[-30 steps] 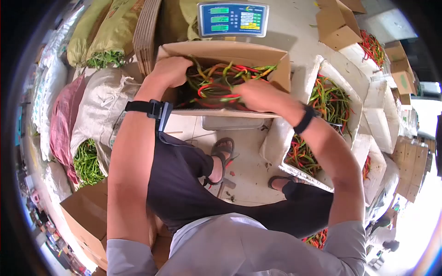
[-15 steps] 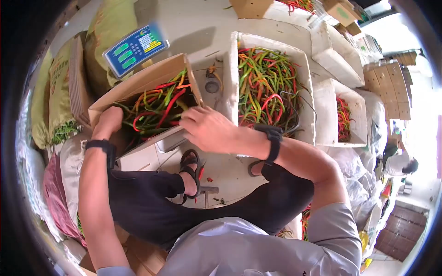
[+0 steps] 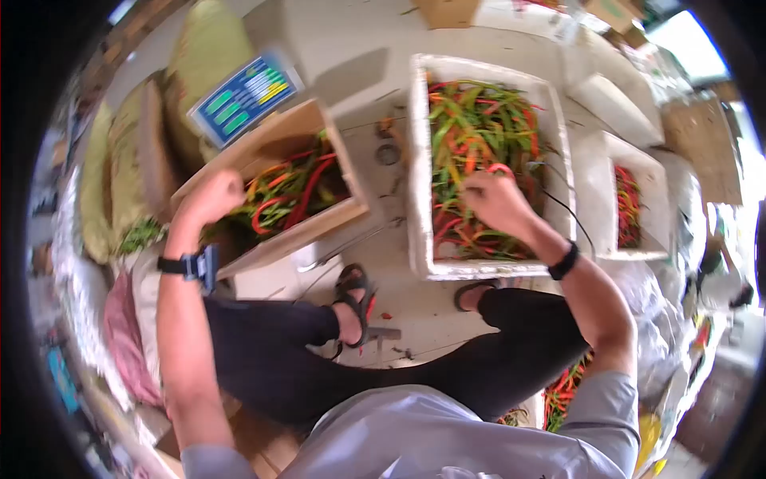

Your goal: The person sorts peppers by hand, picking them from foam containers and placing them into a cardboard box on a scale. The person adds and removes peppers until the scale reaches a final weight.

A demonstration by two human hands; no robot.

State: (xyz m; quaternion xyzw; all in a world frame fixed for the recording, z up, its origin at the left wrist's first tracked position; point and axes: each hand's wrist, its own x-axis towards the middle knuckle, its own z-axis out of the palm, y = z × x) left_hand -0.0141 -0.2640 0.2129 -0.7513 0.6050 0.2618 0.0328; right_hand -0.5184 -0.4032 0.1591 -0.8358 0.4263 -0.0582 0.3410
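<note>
My left hand [image 3: 212,196] is curled closed above the left end of an open cardboard box [image 3: 281,231], near its wall. Red, orange and green chili peppers [image 3: 297,191] lie inside that box. Over the large white foam box [image 3: 420,176], my right hand [image 3: 501,201] hangs with its fingers bent inward, close above a heap of mixed chili peppers [image 3: 479,120]. A curved red chili [image 3: 501,169] shows beside its fingers. Motion blur hides what either hand's fingers hold, if anything.
A digital scale display [image 3: 243,97] stands behind the cardboard box. Full yellow-green sacks [image 3: 128,168] line the left. On the right is a smaller foam box [image 3: 650,199] with red chilies. A drain [image 3: 388,153] lies in the floor between the boxes.
My right hand has left the cardboard box's rim and moved right over the foam box. My left hand has risen out of the cardboard box. The whole view has shifted slightly.
</note>
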